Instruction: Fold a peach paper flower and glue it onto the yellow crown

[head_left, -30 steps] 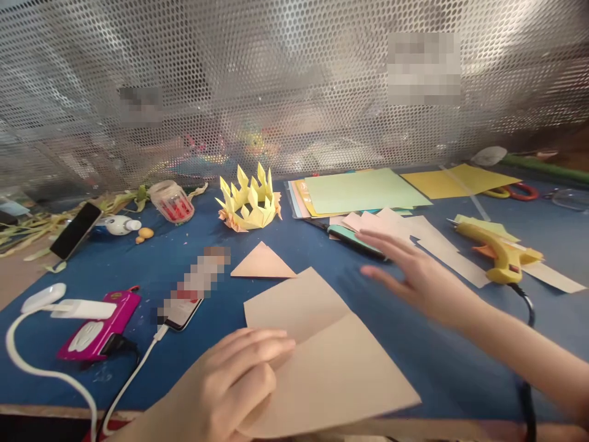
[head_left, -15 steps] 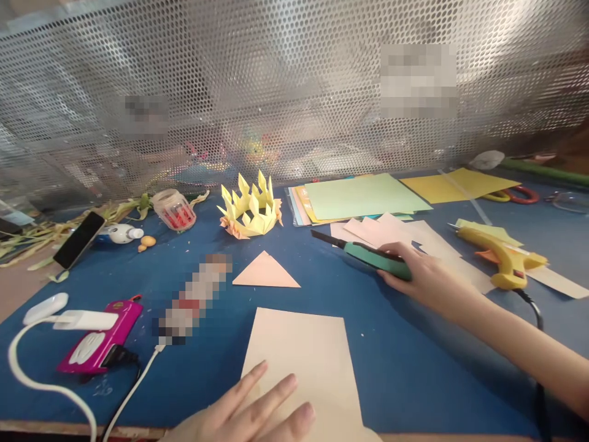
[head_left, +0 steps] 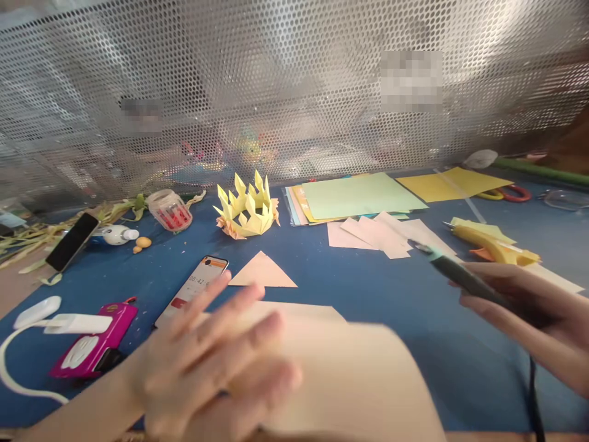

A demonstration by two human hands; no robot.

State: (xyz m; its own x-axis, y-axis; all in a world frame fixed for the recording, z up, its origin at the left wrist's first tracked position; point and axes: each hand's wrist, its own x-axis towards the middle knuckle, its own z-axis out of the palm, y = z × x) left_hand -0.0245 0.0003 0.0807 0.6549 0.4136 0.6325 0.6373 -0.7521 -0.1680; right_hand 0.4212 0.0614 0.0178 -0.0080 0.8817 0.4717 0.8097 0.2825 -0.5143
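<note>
My right hand [head_left: 538,313] grips a utility knife [head_left: 467,277] with a green and black handle, raised over the right side of the table and tilted toward the far left. My left hand [head_left: 207,362] is slightly blurred, its fingers spread over the left part of a cream sheet of paper [head_left: 363,380]. The sheet's near part curls up and over toward the far side; whether my palm presses on it is hidden. Just beyond lies a folded peach paper triangle [head_left: 263,271]. Farther back stands a yellow folded-paper crown [head_left: 248,212].
Pale pink paper pieces [head_left: 368,233] and a green sheet [head_left: 363,195] on a stack lie at the back right. A yellow glue gun [head_left: 497,245] is near my right hand. On the left are a phone [head_left: 196,282], a magenta power bank [head_left: 94,341] and a jar [head_left: 169,210].
My right hand has drawn the knife back to the right and nearer. The left hand has lifted and moved left, and the paper's near part has risen into a curl.
</note>
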